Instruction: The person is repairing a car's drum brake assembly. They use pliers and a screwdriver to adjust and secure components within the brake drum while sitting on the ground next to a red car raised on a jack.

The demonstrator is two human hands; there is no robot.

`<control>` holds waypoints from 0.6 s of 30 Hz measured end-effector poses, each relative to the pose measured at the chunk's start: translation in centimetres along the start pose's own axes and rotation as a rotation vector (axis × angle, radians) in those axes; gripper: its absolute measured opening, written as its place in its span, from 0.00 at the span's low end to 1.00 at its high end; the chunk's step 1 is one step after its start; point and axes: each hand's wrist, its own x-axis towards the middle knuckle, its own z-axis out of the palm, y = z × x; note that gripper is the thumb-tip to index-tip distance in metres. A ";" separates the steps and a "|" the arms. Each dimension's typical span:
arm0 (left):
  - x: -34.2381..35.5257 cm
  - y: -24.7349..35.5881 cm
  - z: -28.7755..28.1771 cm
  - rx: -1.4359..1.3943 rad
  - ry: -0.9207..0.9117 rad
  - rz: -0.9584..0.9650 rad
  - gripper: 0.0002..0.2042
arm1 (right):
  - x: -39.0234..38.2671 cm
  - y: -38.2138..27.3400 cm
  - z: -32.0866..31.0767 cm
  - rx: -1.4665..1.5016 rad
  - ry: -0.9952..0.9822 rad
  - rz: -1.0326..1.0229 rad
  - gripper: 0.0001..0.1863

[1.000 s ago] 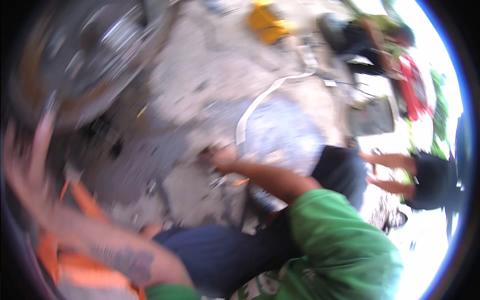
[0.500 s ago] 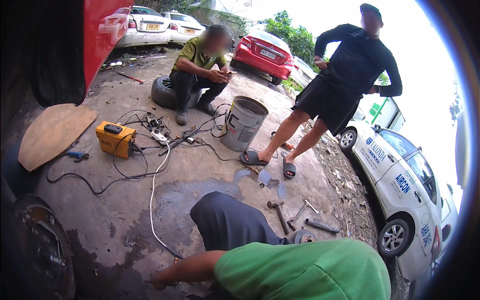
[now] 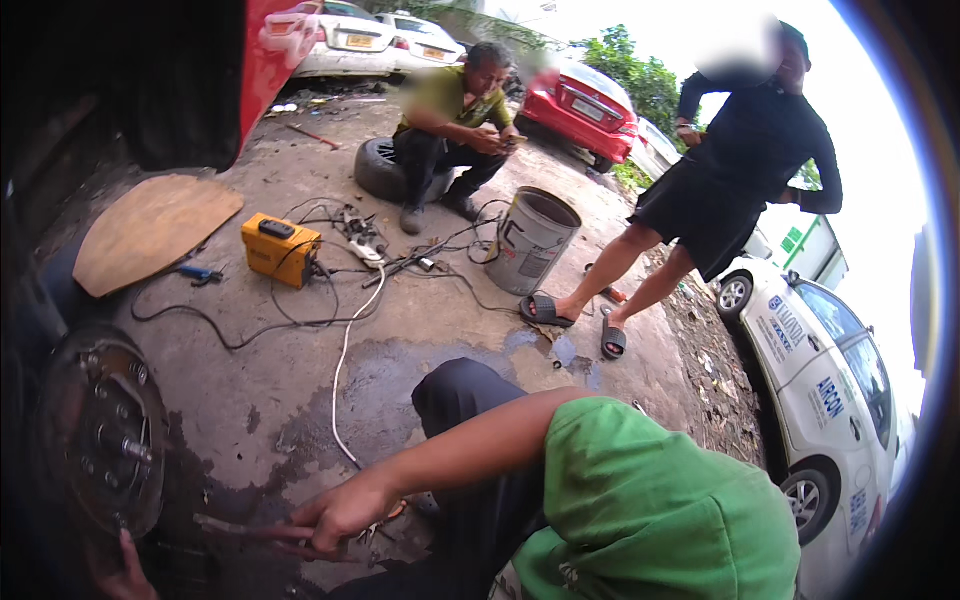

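At the far left stands a wheel hub with a round dark brake plate (image 3: 108,425) and bare studs. Close under its lower rim is my left hand (image 3: 125,578), partly in shadow, with one finger stretched up toward the plate. My right hand (image 3: 345,515) reaches across from the green sleeve (image 3: 670,490), its fingers closed round a long brownish metal tool (image 3: 240,528). That tool's free end points at the hub; its exact kind is hard to make out. Beside the right wrist, a small orange item (image 3: 397,509) lies low down, partly hidden.
A yellow welding machine (image 3: 280,250) with tangled cables and a white cord (image 3: 342,385) lies ahead. Beyond are a metal bucket (image 3: 537,240), a person seated on a tyre (image 3: 378,170), and a standing person (image 3: 745,150). A brown board (image 3: 150,235) lies left; parked cars (image 3: 810,360) line the right.
My right hand has come up, and the metal tool now shows in it. The left hand has appeared below the hub. The view has shifted left; the hammer and tools at right are now hidden.
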 end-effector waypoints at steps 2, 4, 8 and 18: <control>-1.0 0.3 -0.1 0.056 0.093 -0.182 0.24 | -0.5 -1.5 0.6 0.045 0.017 0.066 0.29; -1.9 1.0 -0.1 -0.079 0.083 -0.124 0.21 | -1.1 -3.2 1.1 -0.040 0.084 -0.012 0.34; -1.9 1.8 0.5 -0.040 0.199 -0.037 0.21 | -1.1 -6.4 2.3 0.012 0.090 -0.022 0.51; -1.2 3.6 0.5 0.023 0.107 -0.071 0.23 | 1.4 -9.0 3.5 -0.023 0.130 -0.070 0.50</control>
